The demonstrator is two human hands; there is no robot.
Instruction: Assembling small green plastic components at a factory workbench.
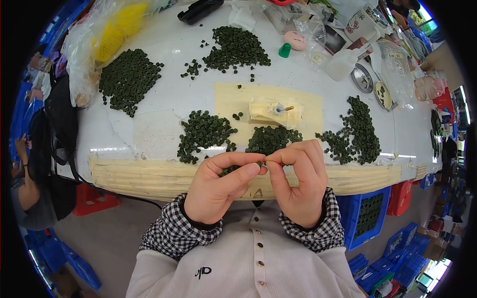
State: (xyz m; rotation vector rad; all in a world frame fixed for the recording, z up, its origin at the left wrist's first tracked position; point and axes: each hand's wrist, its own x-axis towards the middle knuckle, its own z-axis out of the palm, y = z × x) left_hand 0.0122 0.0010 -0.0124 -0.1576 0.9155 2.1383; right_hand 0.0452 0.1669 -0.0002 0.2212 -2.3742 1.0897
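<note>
My left hand [218,184] pinches a small dark green round piece [259,164] between thumb and forefinger, just above the table's near edge. Against it, the thumb and forefinger of my right hand [301,181] are closed fingertip to fingertip; whatever they grip is too small to make out. Right behind my hands lie a centre pile of the same green pieces [271,140] and a near-left pile [202,135]. A block wrapped in yellowish tape [258,113] stands beyond the centre pile, with a short metal pin [287,108] on top.
More green pieces form a right pile [361,131], a far pile [236,47] and a far-left pile [129,79]. A green cone-shaped cap [284,50], a white bottle [343,64] and round tins [361,78] stand far right. A blue crate [365,218] sits below the table.
</note>
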